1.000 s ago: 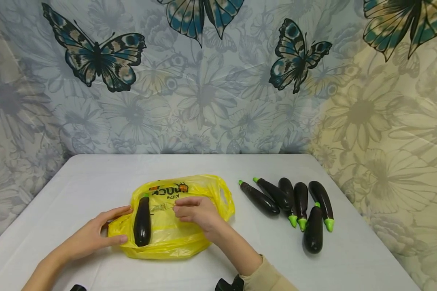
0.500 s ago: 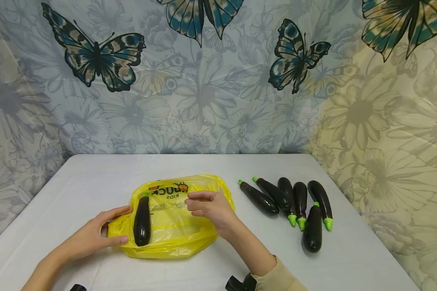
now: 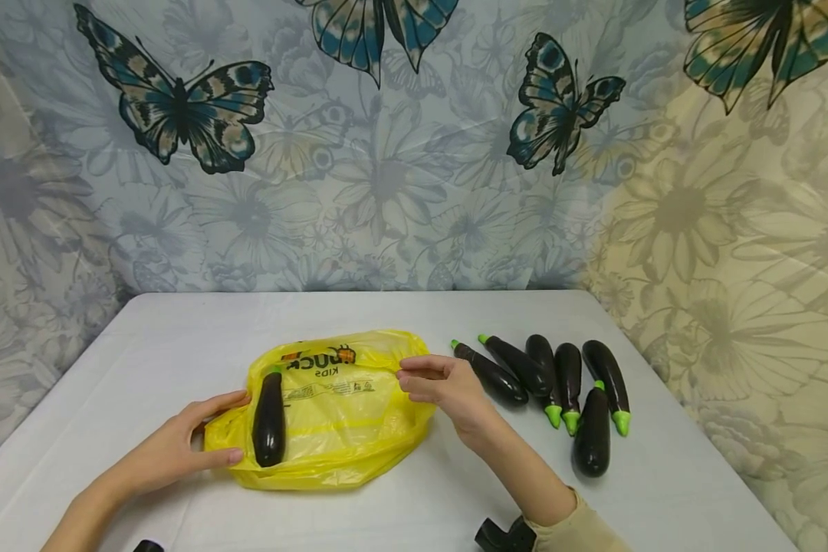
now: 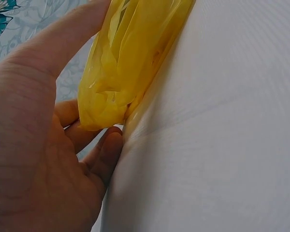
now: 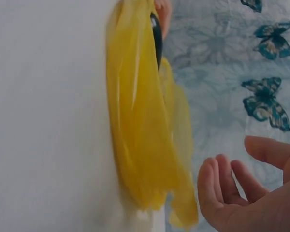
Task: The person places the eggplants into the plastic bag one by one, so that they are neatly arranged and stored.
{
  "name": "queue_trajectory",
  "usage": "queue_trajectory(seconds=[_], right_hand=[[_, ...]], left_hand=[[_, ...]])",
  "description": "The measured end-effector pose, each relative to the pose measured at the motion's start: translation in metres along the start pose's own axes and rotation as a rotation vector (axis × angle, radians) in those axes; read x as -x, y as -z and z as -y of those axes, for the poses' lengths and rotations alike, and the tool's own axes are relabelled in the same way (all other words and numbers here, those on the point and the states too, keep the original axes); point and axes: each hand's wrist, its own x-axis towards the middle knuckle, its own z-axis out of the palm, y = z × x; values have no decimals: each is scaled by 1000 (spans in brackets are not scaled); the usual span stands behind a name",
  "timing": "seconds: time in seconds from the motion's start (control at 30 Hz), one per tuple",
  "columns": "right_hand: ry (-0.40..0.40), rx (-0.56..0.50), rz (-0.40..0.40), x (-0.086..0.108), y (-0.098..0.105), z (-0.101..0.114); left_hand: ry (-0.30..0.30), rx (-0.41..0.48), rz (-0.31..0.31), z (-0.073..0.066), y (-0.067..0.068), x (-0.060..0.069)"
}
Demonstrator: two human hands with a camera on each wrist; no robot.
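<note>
A yellow plastic bag [image 3: 359, 437] lies flat and crumpled on a white-covered table [image 3: 186, 330], with dark and orange lettering that reads backwards. At its left end lies one glossy black eggplant [image 3: 269, 422], green stem end pointing away from the person (whether it rests on the plastic or partly inside it, I cannot tell). The left hand [image 3: 172, 445] touches that end of the bag, thumb and fingers spread wide apart along the edge, just beside the eggplant. The right hand [image 3: 448, 387] is at the bag's other end, its fingers gently bent and the thumb held away from them; in the right wrist view its fingertips are just beside the plastic, with a narrow gap between.

To the right of the bag lie six more eggplants [image 3: 569, 379]: two slant with green ends pointing far left, three have green ends toward the person, and the nearest one points its stem away. A beige sleeve [image 3: 583, 533] covers the right forearm, with a black object [image 3: 504, 535] next to it. Behind the table hangs a floral backdrop [image 3: 386, 192] printed with blue and cream butterflies
</note>
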Motion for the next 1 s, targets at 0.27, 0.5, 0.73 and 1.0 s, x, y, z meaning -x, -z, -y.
queue_trajectory(seconds=[0.27,0.5,0.73,1.0], right_hand=[[-2,73,-108,5,51,-2],[17,7,-147,12,113,15],[92,-162,-56,22,195,27],[168,-251,-28,33,272,19]], left_hand=[[-3,-11,0,0,0,-3],[-20,-11,-2,2,-1,-3],[-5,7,8,1,-1,-3],[12,20,0,1,-1,0]])
